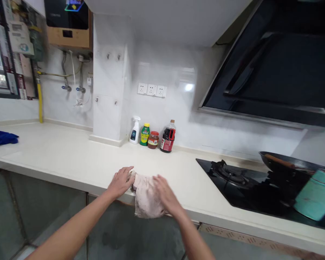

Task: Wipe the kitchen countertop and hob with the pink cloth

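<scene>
A pale pinkish rag lies over the front edge of the white countertop, its lower part hanging down before the cabinet. My left hand is closed around the bunched left corner of the rag, fingers curved on top. At the rag's right side is my right hand, slightly blurred, with fingers stretched out and touching the cloth. Dark stains show on the fabric near both hands.
Along the wall stand a spray bottle, a green bottle, a red-lidded jar and a dark sauce bottle. Right are a gas hob, a wok and a turquoise container. A blue cloth lies far left.
</scene>
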`<state>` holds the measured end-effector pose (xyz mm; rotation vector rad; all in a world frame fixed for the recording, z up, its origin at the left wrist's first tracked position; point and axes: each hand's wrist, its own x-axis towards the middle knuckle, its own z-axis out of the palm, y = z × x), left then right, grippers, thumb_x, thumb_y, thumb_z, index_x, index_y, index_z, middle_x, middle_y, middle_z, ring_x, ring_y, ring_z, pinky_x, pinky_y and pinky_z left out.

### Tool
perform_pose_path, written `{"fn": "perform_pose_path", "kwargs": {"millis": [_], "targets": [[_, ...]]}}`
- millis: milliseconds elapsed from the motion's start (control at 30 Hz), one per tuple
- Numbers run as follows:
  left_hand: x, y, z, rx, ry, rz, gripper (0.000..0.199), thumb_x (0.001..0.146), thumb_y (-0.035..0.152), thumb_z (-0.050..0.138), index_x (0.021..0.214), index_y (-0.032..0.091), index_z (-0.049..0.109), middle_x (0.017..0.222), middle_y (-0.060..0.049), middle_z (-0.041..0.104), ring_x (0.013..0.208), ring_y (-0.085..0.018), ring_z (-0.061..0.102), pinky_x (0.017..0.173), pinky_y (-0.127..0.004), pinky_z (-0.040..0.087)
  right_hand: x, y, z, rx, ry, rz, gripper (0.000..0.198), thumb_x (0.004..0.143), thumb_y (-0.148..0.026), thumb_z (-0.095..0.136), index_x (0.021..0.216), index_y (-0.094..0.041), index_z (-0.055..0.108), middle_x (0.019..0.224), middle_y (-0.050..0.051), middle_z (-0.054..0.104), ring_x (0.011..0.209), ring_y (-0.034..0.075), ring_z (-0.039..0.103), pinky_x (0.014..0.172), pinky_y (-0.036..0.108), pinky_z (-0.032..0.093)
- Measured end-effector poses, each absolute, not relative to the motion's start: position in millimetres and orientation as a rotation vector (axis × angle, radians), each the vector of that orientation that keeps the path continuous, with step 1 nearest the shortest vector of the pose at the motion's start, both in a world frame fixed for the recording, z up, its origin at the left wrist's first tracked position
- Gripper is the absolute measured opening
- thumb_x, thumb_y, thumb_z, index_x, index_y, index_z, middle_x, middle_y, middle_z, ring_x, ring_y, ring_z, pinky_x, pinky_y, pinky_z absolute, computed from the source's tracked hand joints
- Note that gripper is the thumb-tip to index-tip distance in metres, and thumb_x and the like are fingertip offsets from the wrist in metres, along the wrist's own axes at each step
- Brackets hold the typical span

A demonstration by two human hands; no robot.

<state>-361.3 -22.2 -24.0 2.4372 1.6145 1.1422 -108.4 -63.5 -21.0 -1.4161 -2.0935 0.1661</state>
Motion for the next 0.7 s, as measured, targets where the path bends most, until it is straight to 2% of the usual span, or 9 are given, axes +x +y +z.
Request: {"fn": "perform_pose_path", "kwargs": {"millis": [67, 133, 267, 333, 433, 500, 567, 633, 700], "targets": [[-363, -21, -25, 2.443, 1.604, 1.171, 0.042, 0.096, 0.036, 0.046, 0.134, 0.023, 0.057, 0.139, -0.01, 0.059, 0.129, -0.026, 0.054, 0.105, -0.046, 0.046, -52, -56, -19, -1.529, -1.984, 0.097, 0.057, 0.106, -0.044, 0.017, 0.142, -0.019, 0.053, 0.155, 0.011, 0.037, 0.144, 0.027, 0.031, 0.117, 0.051, 0.03], [-363, -24, -25, 2.449, 1.595, 1.222, 0.038, 0.096, 0.034, 0.045, 0.129, 0.023, 0.061, 0.141, -0.01, 0.057, 0.133, -0.025, 0.051, 0.109, -0.044, 0.043, 1, -50, -22, -1.831, -1.949, -0.121, 0.054, 0.106, -0.046, 0.019, 0.14, -0.025, 0.055, 0.156, 0.006, 0.038, 0.144, 0.023, 0.032, 0.118, 0.048, 0.029], [-346, -48, -25, 2.629, 1.519, 1.265, 0.041, 0.091, 0.041, 0.055, 0.128, 0.023, 0.063, 0.148, -0.012, 0.05, 0.142, -0.031, 0.04, 0.117, -0.051, 0.033, 68, -44, -45, -2.088, -1.885, -0.113, 0.053, 0.102, -0.042, 0.027, 0.14, -0.02, 0.056, 0.154, 0.012, 0.04, 0.145, 0.031, 0.03, 0.117, 0.062, 0.026], [-326, -64, -23, 2.871, 1.363, 1.068, 0.053, 0.085, 0.054, 0.064, 0.129, 0.026, 0.062, 0.146, -0.012, 0.053, 0.14, -0.036, 0.041, 0.118, -0.058, 0.027, 79, -39, -59, -2.138, -1.912, -0.069, 0.056, 0.101, -0.046, 0.026, 0.144, -0.022, 0.052, 0.156, 0.01, 0.039, 0.146, 0.032, 0.029, 0.115, 0.065, 0.026], [-285, -81, -14, 3.066, 1.338, 0.625, 0.069, 0.078, 0.067, 0.068, 0.131, 0.024, 0.059, 0.132, -0.013, 0.063, 0.128, -0.038, 0.051, 0.117, -0.065, 0.019, 85, -29, -74, -2.133, -1.972, -0.037, 0.062, 0.1, -0.053, 0.021, 0.149, -0.025, 0.047, 0.159, 0.006, 0.034, 0.147, 0.03, 0.026, 0.116, 0.065, 0.024], [-254, -84, -8, 3.071, 1.492, 0.334, 0.073, 0.074, 0.067, 0.071, 0.127, 0.018, 0.06, 0.121, -0.016, 0.067, 0.115, -0.036, 0.059, 0.114, -0.063, 0.022, 92, -22, -81, -2.137, -2.004, -0.057, 0.066, 0.099, -0.054, 0.017, 0.151, -0.025, 0.045, 0.159, 0.005, 0.033, 0.147, 0.03, 0.027, 0.116, 0.065, 0.024], [-227, -83, -5, 3.105, 1.527, 0.06, 0.076, 0.071, 0.061, 0.077, 0.127, 0.012, 0.058, 0.117, -0.02, 0.066, 0.11, -0.035, 0.06, 0.109, -0.061, 0.028, 101, -17, -88, -2.144, -2.056, -0.107, 0.068, 0.095, -0.052, 0.017, 0.151, -0.026, 0.045, 0.159, 0.003, 0.034, 0.146, 0.031, 0.029, 0.115, 0.064, 0.026], [-206, -81, -8, 3.157, 1.486, 0.0, 0.07, 0.076, 0.055, 0.076, 0.128, 0.012, 0.056, 0.119, -0.021, 0.064, 0.11, -0.035, 0.059, 0.101, -0.057, 0.036, 111, -12, -94, -2.108, -2.168, -0.165, 0.07, 0.087, -0.052, 0.025, 0.147, -0.027, 0.051, 0.157, 0.003, 0.037, 0.145, 0.031, 0.031, 0.116, 0.063, 0.025], [-192, -81, -16, 3.206, 1.458, 0.112, 0.065, 0.08, 0.053, 0.072, 0.13, 0.015, 0.055, 0.125, -0.02, 0.061, 0.113, -0.037, 0.056, 0.096, -0.056, 0.037, 120, -8, -99, -2.002, -2.295, -0.242, 0.072, 0.075, -0.052, 0.036, 0.138, -0.028, 0.061, 0.153, 0.003, 0.044, 0.143, 0.031, 0.034, 0.118, 0.06, 0.025]]}}
